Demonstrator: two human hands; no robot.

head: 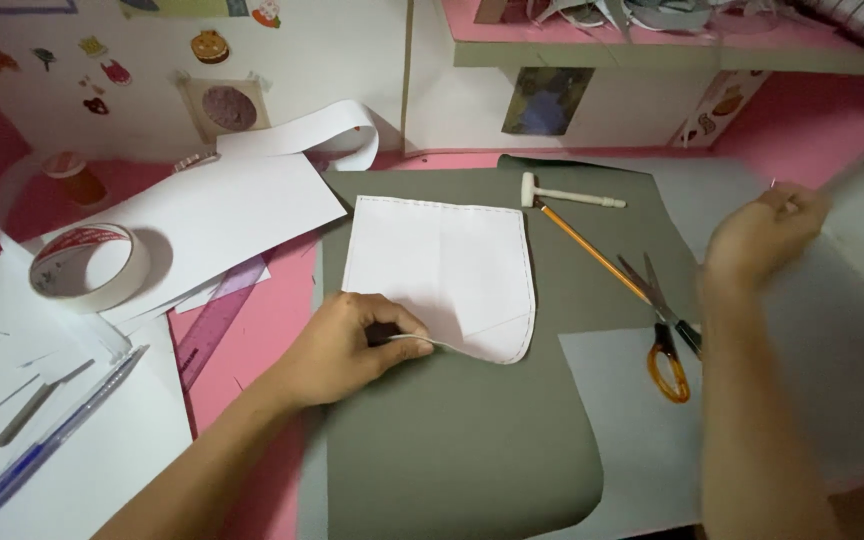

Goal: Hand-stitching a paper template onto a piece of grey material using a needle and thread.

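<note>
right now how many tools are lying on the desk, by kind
tape roll: 1
scissors: 1
pencil: 1
pen: 1
purple ruler: 1
white-handled tool: 1
total: 6

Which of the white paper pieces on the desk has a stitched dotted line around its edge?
The rounded-corner white piece lying on the grey sheet, pinned at its lower left edge by the left hand. The plain sheets beside the tape roll show no such line.

Dim, warm light – right hand point(764, 235) motion-blurred, soft shadows.
</note>
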